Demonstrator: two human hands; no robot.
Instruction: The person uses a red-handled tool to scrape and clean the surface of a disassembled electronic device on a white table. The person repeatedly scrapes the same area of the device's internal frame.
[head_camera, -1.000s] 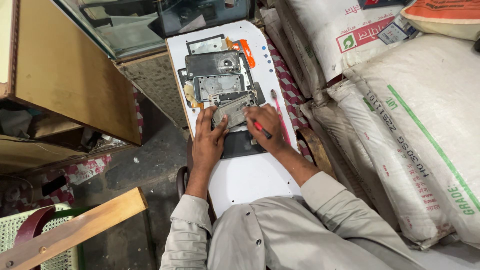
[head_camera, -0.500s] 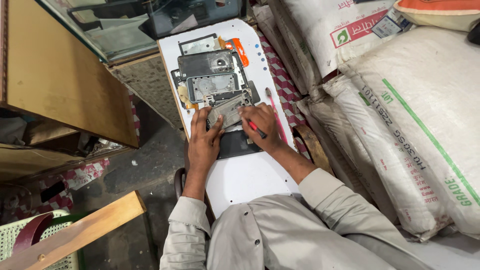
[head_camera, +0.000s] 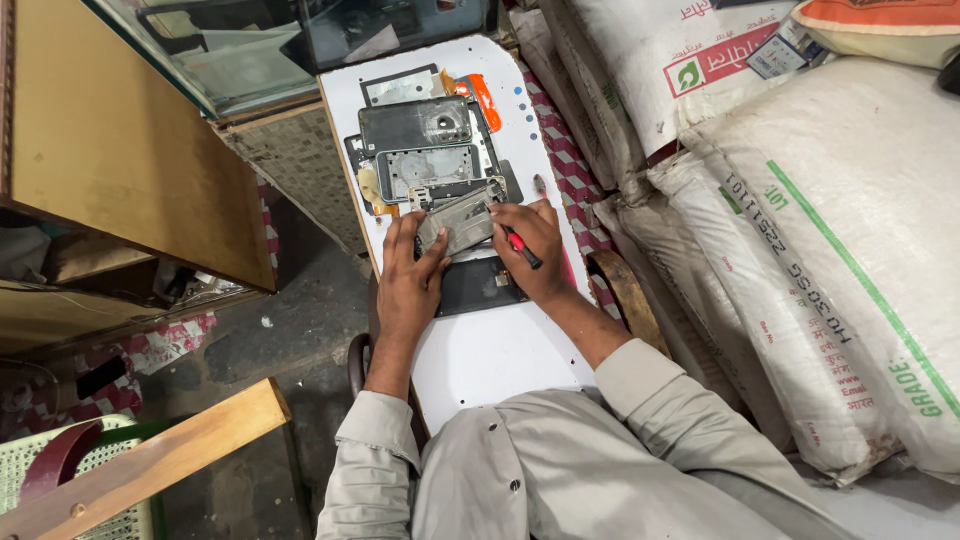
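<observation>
the left hand (head_camera: 408, 278) is pinning the grey phone frame (head_camera: 455, 222) on the white surface (head_camera: 500, 350); the right hand (head_camera: 535, 250), closed around a red screwdriver (head_camera: 520, 245), is touching the frame's right end, its long axis running left-right.

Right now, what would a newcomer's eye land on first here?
Probably the two hands at the centre of the white board: the left hand steadies a grey metal phone part, the right hand holds a red-handled screwdriver to it. Beyond them lies a stack of opened phone frames, and big white sacks fill the right side.
</observation>
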